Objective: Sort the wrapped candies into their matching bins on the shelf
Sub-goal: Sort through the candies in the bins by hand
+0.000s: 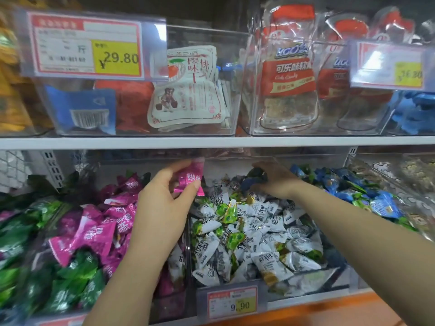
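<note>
Sorting looks only partly done: the left hand (164,201) pinches a pink foil-wrapped candy (190,178) above the clear plastic middle bin (339,274) of white-wrapped candies (256,234), the right hand (276,181) curls round a dark blue-wrapped candy (253,181) at its back, and stray green-wrapped candies (226,211) lie unsorted among them.

¥29.80 on upper price tag (87,44), 9.90 on lower price tag (231,302), "Cola Candy" on red-label bag (288,75)

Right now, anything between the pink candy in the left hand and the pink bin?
Nothing visible. The left hand pinches the pink candy above the wall dividing white bin from pink bin, which lies open just left. The right hand grips a blue candy farther right, off that path.
</note>
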